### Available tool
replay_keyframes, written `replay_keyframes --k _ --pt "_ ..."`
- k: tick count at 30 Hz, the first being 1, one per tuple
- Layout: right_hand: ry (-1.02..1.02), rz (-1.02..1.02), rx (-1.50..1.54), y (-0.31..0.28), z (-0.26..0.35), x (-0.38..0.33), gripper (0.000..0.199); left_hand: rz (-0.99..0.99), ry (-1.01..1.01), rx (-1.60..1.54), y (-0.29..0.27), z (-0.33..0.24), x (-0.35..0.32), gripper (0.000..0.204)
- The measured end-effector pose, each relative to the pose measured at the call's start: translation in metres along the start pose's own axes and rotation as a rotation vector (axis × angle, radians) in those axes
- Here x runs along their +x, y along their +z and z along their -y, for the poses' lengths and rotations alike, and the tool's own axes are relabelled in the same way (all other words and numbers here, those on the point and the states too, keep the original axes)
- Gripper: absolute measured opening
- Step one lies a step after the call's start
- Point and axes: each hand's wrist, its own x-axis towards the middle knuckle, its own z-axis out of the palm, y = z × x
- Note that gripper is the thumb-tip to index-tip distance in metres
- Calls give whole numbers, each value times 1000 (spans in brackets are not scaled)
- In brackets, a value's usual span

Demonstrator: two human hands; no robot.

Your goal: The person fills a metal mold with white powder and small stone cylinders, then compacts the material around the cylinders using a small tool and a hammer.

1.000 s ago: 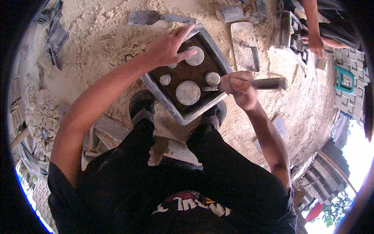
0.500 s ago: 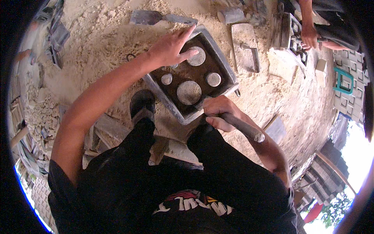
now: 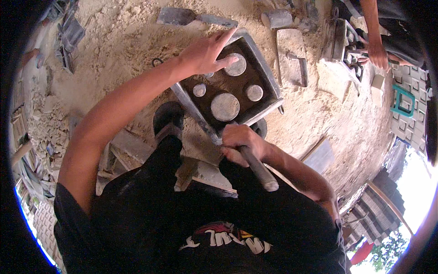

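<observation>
A square, dark-framed mold box rests tilted on the sandy ground in front of me. Several round grey discs stand in its dark, gritty inside, the largest near the close corner. My left hand lies across the far left rim, fingers stretched, with its thumb over the disc at the far side. At the near corner my right hand is wrapped round the thick, round handle of a tool, whose butt end points back toward me. The tool's other end is mostly hidden by that hand and the rim.
A flat trowel-like tool lies beyond the box. To the right sit a board with a handle and a grey cylinder. A co-worker's hand is over another metal mold. A green stool stands farther right.
My right hand has moved left along the near corner, and the handle's butt has swung left and toward me. My left hand stays at the rim. The co-worker's hand has shifted.
</observation>
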Motion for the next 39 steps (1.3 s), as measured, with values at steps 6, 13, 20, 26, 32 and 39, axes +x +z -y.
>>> replay_keyframes --k 6,13,20,26,32,39 --pt "51 14 45 -13 11 -5 20 -50 54 -26 -3 -2 0 78" --pt "-6 -1 -33 -43 13 -7 21 -24 2 -35 -3 -2 -1 76" --pt "33 -175 -16 -59 9 -16 33 -79 48 -18 2 2 1 79" --pt "-7 -534 150 -51 5 -22 46 -39 38 -13 -1 1 1 79" --pt "12 -561 -3 -40 11 -20 43 -68 48 -27 0 2 2 78" --pt "-66 -435 -180 -43 -2 -11 38 -109 87 -39 3 3 3 77"
